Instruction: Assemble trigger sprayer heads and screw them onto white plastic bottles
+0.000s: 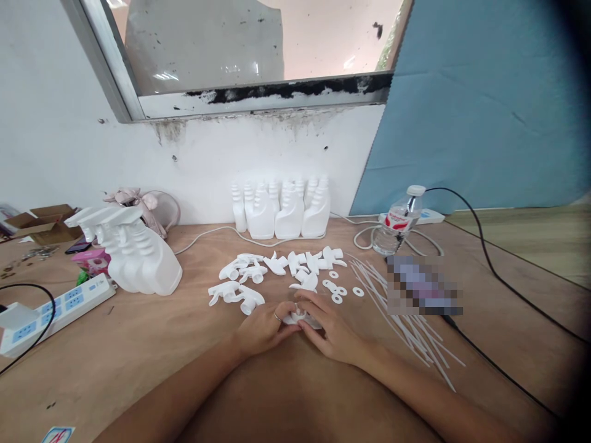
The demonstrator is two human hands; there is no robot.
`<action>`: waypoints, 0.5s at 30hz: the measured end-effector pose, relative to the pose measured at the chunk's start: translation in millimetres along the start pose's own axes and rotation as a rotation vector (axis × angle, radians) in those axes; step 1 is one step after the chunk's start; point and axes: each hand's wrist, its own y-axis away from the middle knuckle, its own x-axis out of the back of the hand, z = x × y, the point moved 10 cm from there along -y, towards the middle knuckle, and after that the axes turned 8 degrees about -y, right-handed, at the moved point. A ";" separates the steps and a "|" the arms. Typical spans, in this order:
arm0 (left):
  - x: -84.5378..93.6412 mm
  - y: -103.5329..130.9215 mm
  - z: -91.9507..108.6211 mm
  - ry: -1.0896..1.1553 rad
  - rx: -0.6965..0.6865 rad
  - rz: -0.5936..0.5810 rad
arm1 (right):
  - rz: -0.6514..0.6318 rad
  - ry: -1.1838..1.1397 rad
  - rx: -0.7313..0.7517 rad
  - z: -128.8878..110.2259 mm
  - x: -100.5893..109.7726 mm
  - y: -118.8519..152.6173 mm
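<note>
Workpiece (pixel 290 319), a white plastic sprayer part, was held on or just above the table (pixel 152 332), pinched in the fingers of the left hand (pixel 265 326) and the right hand (pixel 333 329), presumably so each steadied it for the other. Loose sprayer heads (pixel 276 264) and washers (pixel 327 283) lay beyond, thin tubes (pixel 409 329) to the right, apparently grouped by kind for easy reach.

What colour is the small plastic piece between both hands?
The small plastic piece is white, best in the head view.
</note>
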 end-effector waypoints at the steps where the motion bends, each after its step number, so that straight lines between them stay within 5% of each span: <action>1: -0.6 0.4 1.8 -0.002 -0.017 -0.005 | -0.024 0.012 0.003 -2.7 -0.5 -1.0; 6: -3.7 0.4 -0.2 0.039 0.018 -0.044 | -0.106 -0.027 0.004 -10.1 0.6 -4.0; 9: -6.6 -0.1 -6.8 0.066 0.113 -0.078 | -0.014 -0.118 -0.002 -1.3 20.2 -7.4; 13: -13.3 0.8 -12.5 0.104 0.236 -0.175 | 0.207 0.036 -0.150 48.0 75.0 -7.2; 15: -13.3 0.2 -10.4 0.112 0.245 -0.202 | 0.116 0.242 -0.350 88.6 91.6 -1.2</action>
